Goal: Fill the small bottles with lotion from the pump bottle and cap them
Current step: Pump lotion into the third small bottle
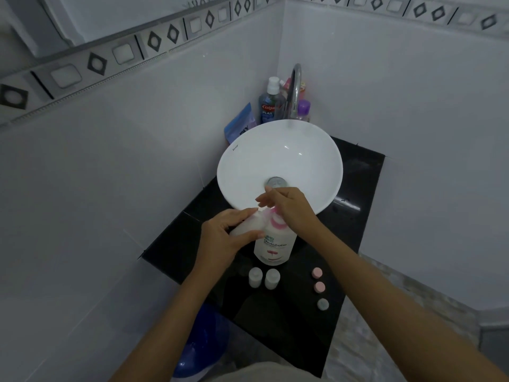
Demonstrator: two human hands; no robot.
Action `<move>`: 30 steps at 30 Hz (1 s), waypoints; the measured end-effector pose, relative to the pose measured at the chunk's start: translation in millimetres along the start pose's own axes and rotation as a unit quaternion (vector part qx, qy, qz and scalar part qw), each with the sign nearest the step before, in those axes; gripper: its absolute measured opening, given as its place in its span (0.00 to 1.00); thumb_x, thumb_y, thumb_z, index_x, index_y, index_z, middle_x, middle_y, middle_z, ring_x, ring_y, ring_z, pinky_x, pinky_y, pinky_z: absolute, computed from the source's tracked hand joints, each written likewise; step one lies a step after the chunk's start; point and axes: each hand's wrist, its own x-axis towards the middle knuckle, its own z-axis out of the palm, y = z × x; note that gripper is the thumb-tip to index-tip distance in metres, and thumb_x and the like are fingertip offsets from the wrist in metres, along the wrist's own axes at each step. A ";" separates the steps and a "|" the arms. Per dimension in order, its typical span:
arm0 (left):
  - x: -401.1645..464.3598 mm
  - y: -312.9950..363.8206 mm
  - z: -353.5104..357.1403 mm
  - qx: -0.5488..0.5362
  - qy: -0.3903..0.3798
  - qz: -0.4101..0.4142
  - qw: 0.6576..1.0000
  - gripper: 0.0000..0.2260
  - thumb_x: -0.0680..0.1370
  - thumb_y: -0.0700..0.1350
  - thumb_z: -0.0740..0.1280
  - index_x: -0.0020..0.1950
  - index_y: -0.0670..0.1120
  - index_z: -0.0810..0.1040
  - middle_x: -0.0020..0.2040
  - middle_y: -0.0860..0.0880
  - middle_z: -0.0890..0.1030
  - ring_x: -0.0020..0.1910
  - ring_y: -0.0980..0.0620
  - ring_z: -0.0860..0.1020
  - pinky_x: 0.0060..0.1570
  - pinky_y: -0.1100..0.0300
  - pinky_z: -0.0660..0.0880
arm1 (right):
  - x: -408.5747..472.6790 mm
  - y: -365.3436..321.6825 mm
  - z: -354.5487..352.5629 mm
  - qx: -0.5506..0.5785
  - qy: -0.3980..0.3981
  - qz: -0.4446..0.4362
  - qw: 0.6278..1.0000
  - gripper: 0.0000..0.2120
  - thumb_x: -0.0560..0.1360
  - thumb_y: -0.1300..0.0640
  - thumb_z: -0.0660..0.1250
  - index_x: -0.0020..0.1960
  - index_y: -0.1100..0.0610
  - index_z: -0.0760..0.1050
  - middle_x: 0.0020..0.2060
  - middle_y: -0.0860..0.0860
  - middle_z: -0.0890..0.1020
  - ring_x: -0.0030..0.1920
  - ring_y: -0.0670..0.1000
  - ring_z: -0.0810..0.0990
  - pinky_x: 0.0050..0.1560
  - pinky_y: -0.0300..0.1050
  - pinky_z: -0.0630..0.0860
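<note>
At frame centre, the left hand (220, 238) grips a small bottle (248, 226) tilted against the pump bottle (274, 248), whose pink pump head the right hand (289, 208) presses with relaxed fingers. Two more small bottles (263, 277) stand on the black counter (170, 249) just below (three loose caps (319, 286) lie lower right).

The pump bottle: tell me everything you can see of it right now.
The pump bottle is white plastic with a pink pump collar and a green-lettered label with a pink flower. It stands upright on the black counter before the basin. The right hand presses its pump head; the left hand holds a small bottle against its neck.
</note>
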 end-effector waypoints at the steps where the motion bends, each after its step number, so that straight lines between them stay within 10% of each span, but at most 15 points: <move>1: -0.5 -1.1 0.9 -0.002 0.004 -0.001 1.000 0.21 0.65 0.41 0.77 0.57 0.45 0.81 0.52 0.52 0.82 0.51 0.60 0.79 0.48 0.68 0.77 | -0.1 -0.5 0.0 -0.002 0.000 0.000 1.000 0.17 0.80 0.51 0.57 0.49 0.58 0.83 0.42 0.52 0.84 0.43 0.45 0.80 0.46 0.38 0.73; 30: -10.2 -7.5 -11.0 0.006 0.030 -0.032 0.999 0.16 0.71 0.40 0.73 0.56 0.51 0.77 0.51 0.60 0.78 0.47 0.66 0.77 0.40 0.71 0.76 | -7.6 -18.7 -20.5 0.068 0.086 0.001 0.994 0.21 0.79 0.44 0.56 0.56 0.59 0.78 0.46 0.55 0.83 0.46 0.52 0.81 0.45 0.39 0.74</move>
